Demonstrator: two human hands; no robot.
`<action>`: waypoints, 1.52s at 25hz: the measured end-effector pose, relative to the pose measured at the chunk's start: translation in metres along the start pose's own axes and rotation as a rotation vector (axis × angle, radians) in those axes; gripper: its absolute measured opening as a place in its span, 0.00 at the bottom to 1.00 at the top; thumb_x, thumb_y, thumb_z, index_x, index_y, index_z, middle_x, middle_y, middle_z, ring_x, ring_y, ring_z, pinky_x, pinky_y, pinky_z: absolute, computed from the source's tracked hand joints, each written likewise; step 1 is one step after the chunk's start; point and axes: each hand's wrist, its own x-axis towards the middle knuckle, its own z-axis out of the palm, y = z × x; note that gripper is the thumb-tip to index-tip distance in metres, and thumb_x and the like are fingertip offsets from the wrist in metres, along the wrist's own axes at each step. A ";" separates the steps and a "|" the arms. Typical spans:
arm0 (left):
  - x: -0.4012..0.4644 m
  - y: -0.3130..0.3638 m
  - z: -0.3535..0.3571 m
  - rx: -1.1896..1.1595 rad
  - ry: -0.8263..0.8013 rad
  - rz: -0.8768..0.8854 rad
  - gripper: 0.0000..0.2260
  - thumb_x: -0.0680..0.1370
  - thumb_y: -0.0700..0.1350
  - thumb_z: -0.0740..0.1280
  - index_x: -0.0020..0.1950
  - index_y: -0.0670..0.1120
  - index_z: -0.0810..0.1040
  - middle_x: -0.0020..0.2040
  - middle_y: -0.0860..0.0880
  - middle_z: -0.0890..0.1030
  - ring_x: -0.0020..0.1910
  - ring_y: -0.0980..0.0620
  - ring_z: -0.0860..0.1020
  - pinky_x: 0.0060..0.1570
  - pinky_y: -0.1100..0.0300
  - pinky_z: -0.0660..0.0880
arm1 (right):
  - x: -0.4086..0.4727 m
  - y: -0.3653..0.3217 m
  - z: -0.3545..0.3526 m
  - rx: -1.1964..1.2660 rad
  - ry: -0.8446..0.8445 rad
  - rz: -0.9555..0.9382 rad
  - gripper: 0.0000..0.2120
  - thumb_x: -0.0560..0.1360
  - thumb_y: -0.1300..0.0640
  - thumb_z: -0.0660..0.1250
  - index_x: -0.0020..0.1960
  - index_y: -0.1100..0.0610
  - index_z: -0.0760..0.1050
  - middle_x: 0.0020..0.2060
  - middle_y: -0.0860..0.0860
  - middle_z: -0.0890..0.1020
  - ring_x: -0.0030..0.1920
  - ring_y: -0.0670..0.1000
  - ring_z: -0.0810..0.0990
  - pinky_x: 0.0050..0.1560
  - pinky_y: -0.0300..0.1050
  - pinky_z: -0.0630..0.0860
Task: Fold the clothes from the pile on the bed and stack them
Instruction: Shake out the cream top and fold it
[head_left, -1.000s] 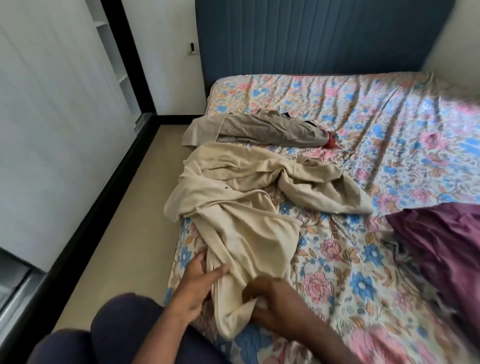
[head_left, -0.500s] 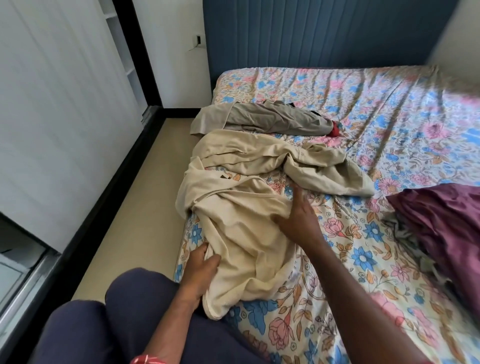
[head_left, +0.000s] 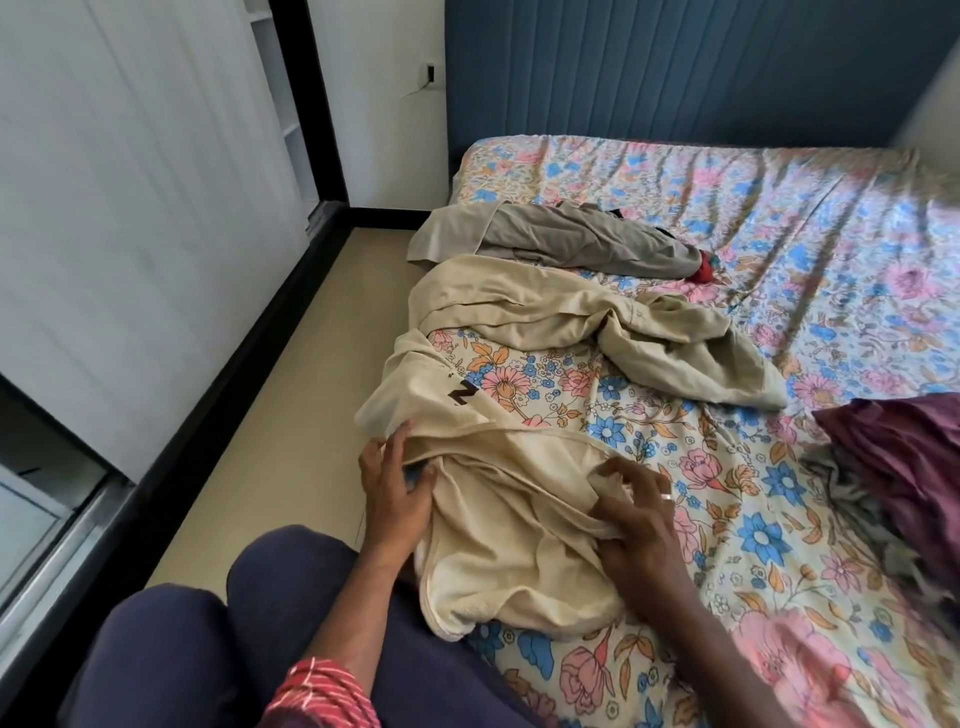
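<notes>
Head view: looks down on a bed (head_left: 779, 218) under a flowered sheet, filling the frame from 12 round to 5 o'clock. Against it at 12 o'clock, a blue padded headboard (head_left: 675, 67); at 9 o'clock, a white wardrobe door (head_left: 130, 208) and a strip of beige floor (head_left: 291, 415). Across the middle, a cream garment (head_left: 519, 519) sprawled from the centre down to 6 o'clock, one end draped over the bed's left edge, a dark printed mark showing near 9 o'clock of its lower half. Beyond it toward 12 o'clock, a khaki folded garment (head_left: 571, 239) lying flat, a bit of red at its right end. At 3 o'clock, a purple heap of clothes (head_left: 904, 467), apart from the cream one. At 7 o'clock, dark trouser knees (head_left: 208, 649). On the cream cloth, left hand (head_left: 395, 488) with fingers curled, gripping a fold at the bed's edge; right hand (head_left: 634, 514) pinching a bunched ridge of the same cloth.
</notes>
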 end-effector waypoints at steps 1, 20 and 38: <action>0.007 -0.005 -0.002 -0.004 -0.005 -0.002 0.19 0.79 0.41 0.69 0.69 0.56 0.76 0.67 0.51 0.70 0.68 0.50 0.70 0.70 0.53 0.68 | -0.001 -0.003 0.001 0.044 0.018 0.019 0.12 0.70 0.53 0.74 0.49 0.37 0.83 0.70 0.45 0.69 0.69 0.56 0.66 0.63 0.59 0.68; 0.071 0.092 -0.155 -0.133 -0.269 0.135 0.05 0.73 0.45 0.76 0.44 0.45 0.84 0.40 0.37 0.81 0.39 0.48 0.78 0.40 0.56 0.75 | 0.116 -0.009 -0.114 0.315 -0.467 0.037 0.29 0.62 0.35 0.80 0.51 0.56 0.85 0.56 0.37 0.83 0.56 0.42 0.81 0.53 0.45 0.77; 0.134 0.226 -0.208 -0.046 0.027 0.390 0.16 0.85 0.48 0.62 0.43 0.40 0.75 0.38 0.46 0.69 0.39 0.50 0.67 0.42 0.55 0.64 | 0.241 -0.082 -0.146 0.550 -0.101 0.113 0.10 0.76 0.68 0.73 0.41 0.57 0.76 0.32 0.49 0.79 0.34 0.48 0.76 0.31 0.40 0.74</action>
